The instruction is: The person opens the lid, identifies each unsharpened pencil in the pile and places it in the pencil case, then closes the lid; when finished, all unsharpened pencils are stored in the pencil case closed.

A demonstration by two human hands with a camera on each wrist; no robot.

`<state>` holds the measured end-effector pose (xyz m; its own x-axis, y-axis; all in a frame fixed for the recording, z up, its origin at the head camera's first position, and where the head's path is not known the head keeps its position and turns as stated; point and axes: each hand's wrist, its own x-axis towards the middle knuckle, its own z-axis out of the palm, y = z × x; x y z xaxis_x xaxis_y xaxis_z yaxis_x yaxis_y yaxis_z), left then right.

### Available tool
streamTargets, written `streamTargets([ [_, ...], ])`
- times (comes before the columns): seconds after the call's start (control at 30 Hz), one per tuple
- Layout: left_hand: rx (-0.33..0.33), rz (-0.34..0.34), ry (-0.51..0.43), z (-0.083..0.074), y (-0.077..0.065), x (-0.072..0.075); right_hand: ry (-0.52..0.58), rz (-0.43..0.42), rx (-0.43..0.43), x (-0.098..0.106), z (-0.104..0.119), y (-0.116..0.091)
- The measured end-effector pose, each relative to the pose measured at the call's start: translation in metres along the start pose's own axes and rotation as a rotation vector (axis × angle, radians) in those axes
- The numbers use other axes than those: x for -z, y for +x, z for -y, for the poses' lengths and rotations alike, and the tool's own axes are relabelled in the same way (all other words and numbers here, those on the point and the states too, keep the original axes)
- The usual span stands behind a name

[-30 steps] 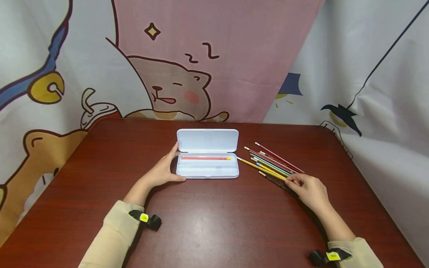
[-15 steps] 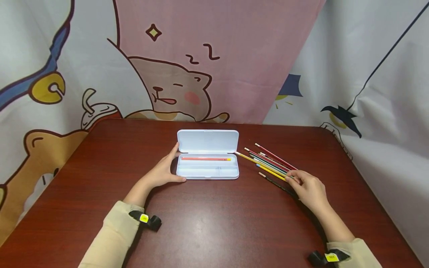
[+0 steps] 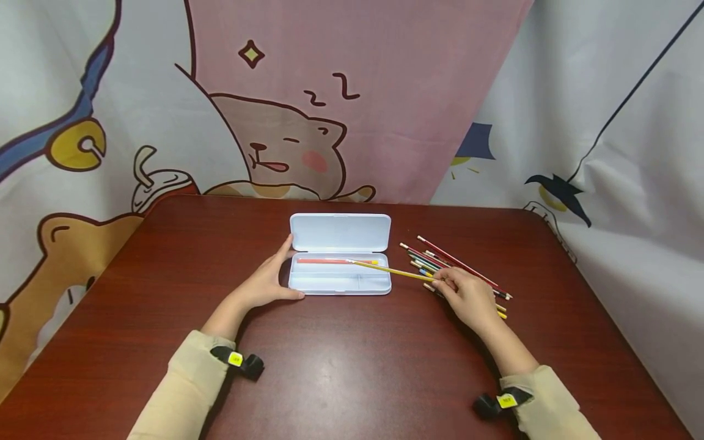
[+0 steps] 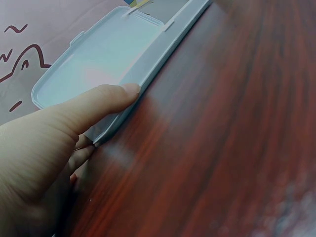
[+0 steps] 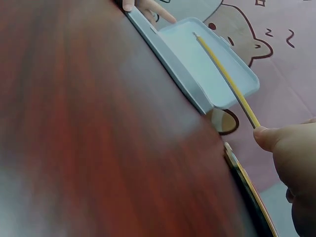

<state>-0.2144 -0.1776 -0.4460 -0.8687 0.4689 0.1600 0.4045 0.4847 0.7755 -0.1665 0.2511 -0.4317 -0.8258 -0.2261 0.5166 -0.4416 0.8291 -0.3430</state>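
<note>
A pale blue pencil case (image 3: 324, 283) lies with its lid (image 3: 341, 232) raised at the back. My left hand (image 3: 258, 281) holds the case's left end, its thumb along the front edge in the left wrist view. One orange pencil (image 3: 319, 261) lies in the long rear compartment. Between thumb and fingers, my right hand (image 3: 470, 298) pinches a yellow pencil (image 3: 407, 273) near one end. The pencil points left, its white-tipped end over the case. In the right wrist view this yellow pencil (image 5: 227, 76) slants across the lid.
Several pencils lie in a loose pile under and behind the right hand, a red pencil (image 3: 445, 253) at its far side. They rest on the dark reddish wooden table (image 3: 330, 354). A printed cartoon curtain (image 3: 396, 122) hangs behind the table.
The right hand has moved left from the pile, bringing the yellow pencil over the case's right part. The left hand and case stay in place.
</note>
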Motion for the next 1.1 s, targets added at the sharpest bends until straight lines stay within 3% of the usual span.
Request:
streamTargets([
  [0.43,-0.011,0.000,-0.002,0.000,0.000,0.000,0.041,0.064,0.005,-0.033,0.024,0.035],
  [0.7,-0.007,-0.001,-0.003,0.001,0.001,-0.001,0.051,0.096,-0.004,-0.045,0.028,0.046],
  [1.1,-0.015,0.001,-0.007,-0.001,0.000,0.001,0.053,0.091,0.048,-0.062,0.035,0.059],
])
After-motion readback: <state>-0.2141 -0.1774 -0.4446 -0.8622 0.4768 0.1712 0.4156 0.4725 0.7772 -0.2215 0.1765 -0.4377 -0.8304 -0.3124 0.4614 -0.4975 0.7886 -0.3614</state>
